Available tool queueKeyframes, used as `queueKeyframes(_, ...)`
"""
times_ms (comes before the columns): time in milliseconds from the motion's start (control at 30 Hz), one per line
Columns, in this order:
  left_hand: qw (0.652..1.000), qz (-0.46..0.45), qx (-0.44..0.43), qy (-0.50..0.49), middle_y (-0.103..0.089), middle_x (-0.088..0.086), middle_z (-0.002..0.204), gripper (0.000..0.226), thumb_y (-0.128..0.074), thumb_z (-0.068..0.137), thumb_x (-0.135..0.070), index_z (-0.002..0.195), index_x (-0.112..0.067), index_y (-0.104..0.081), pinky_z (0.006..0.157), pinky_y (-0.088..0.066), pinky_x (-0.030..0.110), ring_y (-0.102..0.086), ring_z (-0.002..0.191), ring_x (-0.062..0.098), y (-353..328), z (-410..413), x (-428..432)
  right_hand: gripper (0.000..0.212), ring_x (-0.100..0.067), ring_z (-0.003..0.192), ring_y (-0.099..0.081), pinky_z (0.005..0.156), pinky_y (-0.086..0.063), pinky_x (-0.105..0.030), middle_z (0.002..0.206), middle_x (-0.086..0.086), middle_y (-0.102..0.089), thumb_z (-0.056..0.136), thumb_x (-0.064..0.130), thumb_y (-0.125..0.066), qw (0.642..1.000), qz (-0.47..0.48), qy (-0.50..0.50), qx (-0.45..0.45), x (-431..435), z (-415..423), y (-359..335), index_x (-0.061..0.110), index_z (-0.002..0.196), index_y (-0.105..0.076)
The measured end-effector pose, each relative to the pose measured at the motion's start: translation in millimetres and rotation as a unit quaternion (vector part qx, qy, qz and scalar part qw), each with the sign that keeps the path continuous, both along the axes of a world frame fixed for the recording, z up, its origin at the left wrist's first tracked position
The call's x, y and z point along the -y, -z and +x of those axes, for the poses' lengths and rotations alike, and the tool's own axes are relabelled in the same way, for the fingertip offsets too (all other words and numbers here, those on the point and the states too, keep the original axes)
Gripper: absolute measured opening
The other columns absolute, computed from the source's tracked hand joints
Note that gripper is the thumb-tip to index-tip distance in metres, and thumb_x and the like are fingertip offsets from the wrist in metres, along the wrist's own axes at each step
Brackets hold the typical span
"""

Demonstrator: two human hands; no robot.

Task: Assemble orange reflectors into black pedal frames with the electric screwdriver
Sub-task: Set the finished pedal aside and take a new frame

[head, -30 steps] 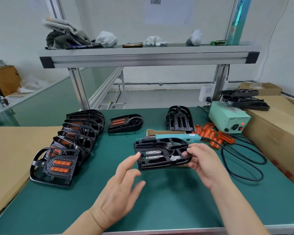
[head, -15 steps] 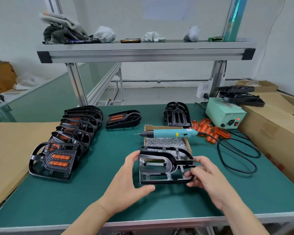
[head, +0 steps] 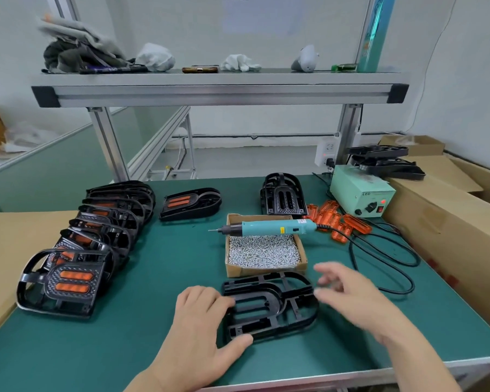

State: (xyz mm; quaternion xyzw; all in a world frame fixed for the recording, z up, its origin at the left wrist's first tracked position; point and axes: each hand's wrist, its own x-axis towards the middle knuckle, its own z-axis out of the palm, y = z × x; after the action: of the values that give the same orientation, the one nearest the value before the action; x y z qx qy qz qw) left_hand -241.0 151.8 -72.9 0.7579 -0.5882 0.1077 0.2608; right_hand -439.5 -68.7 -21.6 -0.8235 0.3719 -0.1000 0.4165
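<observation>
Your left hand (head: 201, 325) is clasping one ribbed black pedal frame (head: 269, 305), lying just before the cardboard screw box (head: 238, 270); your right hand (head: 351, 298) is hovering beside it, fingers released.

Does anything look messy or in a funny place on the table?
Nothing is broken or spilled. The screwdriver lies across the open screw box instead of on the table, and the reflectors sit in a jumbled heap beside the power box. The left hand grips a frame.
</observation>
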Motion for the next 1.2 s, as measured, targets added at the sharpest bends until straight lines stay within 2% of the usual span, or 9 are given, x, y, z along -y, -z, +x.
queueKeyframes(100, 1.0, 0.011, 0.001, -0.006, -0.05, -0.011, 0.095, 0.055, -0.06, 0.079, -0.065, 0.112, -0.021, -0.068, 0.096, -0.033, 0.037, -0.053, 0.094, 0.014, 3, 1, 3, 0.025, -0.012, 0.098, -0.062, 0.082, -0.045, -0.025, 0.103, 0.012, -0.067, 0.09, 0.019, -0.07, 0.986, -0.052, 0.124, 0.099, 49, 15, -11, 0.031, 0.112, -0.068)
queueKeyframes(233, 1.0, 0.002, 0.014, -0.011, -0.054, -0.009, 0.097, 0.055, -0.059, 0.081, -0.063, 0.112, -0.019, -0.069, 0.095, -0.034, 0.037, -0.056, 0.095, 0.016, 7, 4, 4, 0.029, -0.035, 0.115, -0.058, 0.098, -0.049, -0.045, 0.124, -0.013, -0.064, 0.095, 0.012, -0.058, 0.941, -0.224, 0.253, 0.014, 128, 37, -9, 0.012, 0.122, -0.069)
queueKeyframes(300, 1.0, -0.006, 0.023, -0.017, -0.055, -0.009, 0.096, 0.053, -0.058, 0.082, -0.062, 0.109, -0.018, -0.07, 0.094, -0.035, 0.036, -0.058, 0.093, 0.016, 8, 4, 6, 0.034, -0.039, 0.118, -0.055, 0.096, -0.051, -0.047, 0.131, -0.017, -0.059, 0.097, 0.014, -0.056, 0.932, -0.241, 0.263, -0.068, 155, 40, -1, 0.014, 0.129, -0.066)
queueKeyframes(400, 0.999, -0.006, 0.031, -0.026, -0.056, -0.008, 0.094, 0.053, -0.056, 0.083, -0.063, 0.107, -0.017, -0.071, 0.094, -0.034, 0.035, -0.059, 0.091, 0.017, 8, 2, 10, 0.036, -0.039, 0.118, -0.053, 0.092, -0.053, -0.045, 0.129, -0.017, -0.058, 0.094, 0.014, -0.057, 0.918, -0.252, 0.245, -0.18, 176, 40, 9, 0.016, 0.128, -0.067)
queueKeyframes(567, 0.999, 0.002, 0.03, -0.031, -0.053, -0.01, 0.095, 0.053, -0.054, 0.085, -0.065, 0.108, -0.02, -0.069, 0.096, -0.034, 0.035, -0.056, 0.091, 0.015, 5, 4, 10, 0.031, -0.036, 0.112, -0.056, 0.078, -0.054, -0.04, 0.116, -0.015, -0.064, 0.088, 0.008, -0.061, 0.905, -0.272, 0.259, -0.199, 182, 51, 10, 0.016, 0.116, -0.071)
queueKeyframes(667, 0.999, 0.002, 0.03, -0.031, -0.052, -0.011, 0.095, 0.053, -0.052, 0.087, -0.066, 0.109, -0.02, -0.068, 0.096, -0.034, 0.035, -0.056, 0.091, 0.015, 9, 5, 8, 0.028, -0.035, 0.109, -0.057, 0.076, -0.056, -0.04, 0.113, -0.014, -0.066, 0.087, 0.005, -0.061, 0.905, -0.271, 0.263, -0.194, 179, 55, 13, 0.016, 0.11, -0.073)
queueKeyframes(933, 0.999, 0.005, 0.023, -0.024, -0.051, -0.011, 0.096, 0.055, -0.047, 0.088, -0.068, 0.109, -0.021, -0.067, 0.095, -0.034, 0.035, -0.055, 0.091, 0.015, 10, 6, 9, 0.022, -0.037, 0.106, -0.058, 0.079, -0.056, -0.045, 0.108, -0.014, -0.065, 0.09, 0.004, -0.061, 0.903, -0.315, 0.272, -0.107, 169, 49, 10, 0.012, 0.103, -0.076)
queueKeyframes(1100, 0.999, -0.016, -0.024, -0.022, -0.055, -0.014, 0.099, 0.055, -0.046, 0.088, -0.068, 0.111, -0.023, -0.067, 0.097, -0.032, 0.033, -0.054, 0.097, 0.011, 0, 3, 7, 0.007, -0.03, 0.104, -0.053, 0.083, -0.044, -0.04, 0.102, -0.007, -0.065, 0.091, 0.007, -0.066, 0.902, -0.375, 0.203, 0.07, 124, 47, -5, 0.009, 0.095, -0.071)
queueKeyframes(1200, 0.99, -0.065, -0.112, -0.048, -0.056, -0.02, 0.1, 0.046, -0.057, 0.082, -0.06, 0.112, -0.026, -0.066, 0.094, -0.035, 0.028, -0.053, 0.1, 0.007, -15, -1, 12, 0.008, -0.026, 0.097, -0.055, 0.082, -0.041, -0.033, 0.097, -0.004, -0.065, 0.086, 0.003, -0.071, 0.874, -0.437, 0.108, 0.185, 74, 45, -14, 0.009, 0.091, -0.07)
